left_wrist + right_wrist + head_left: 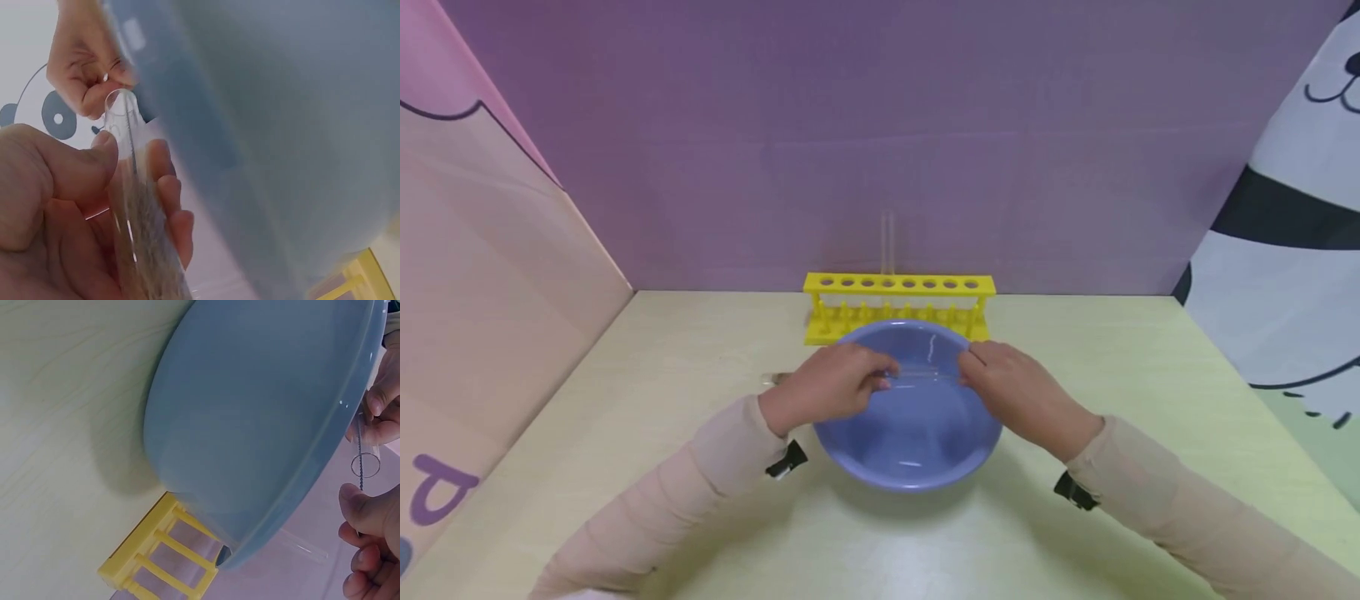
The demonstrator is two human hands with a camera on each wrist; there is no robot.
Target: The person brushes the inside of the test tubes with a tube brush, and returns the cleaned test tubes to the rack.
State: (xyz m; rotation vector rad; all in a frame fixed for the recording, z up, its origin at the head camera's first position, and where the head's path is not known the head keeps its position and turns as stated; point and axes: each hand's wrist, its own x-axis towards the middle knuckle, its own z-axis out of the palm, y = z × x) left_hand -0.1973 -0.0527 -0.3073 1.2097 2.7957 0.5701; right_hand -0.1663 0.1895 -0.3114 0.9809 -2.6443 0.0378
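My left hand [827, 383] grips a clear glass test tube [120, 147] lying nearly level above the blue basin [907, 485]. Inside the tube, a test tube brush [153, 250] shows its brownish bristles in the left wrist view. The brush's twisted wire handle comes out of the tube's open mouth. In the right wrist view, that wire [361, 481] runs to my right hand [1022, 396], whose thumb and fingers pinch it. The tube's other end sticks out to the left past my left hand in the head view.
Behind the basin stands a yellow test tube rack [898, 286] with a row of holes. One clear test tube [887, 237] stands upright in it. A purple backdrop [887, 125] rises at the table's far edge, with printed panels at both sides.
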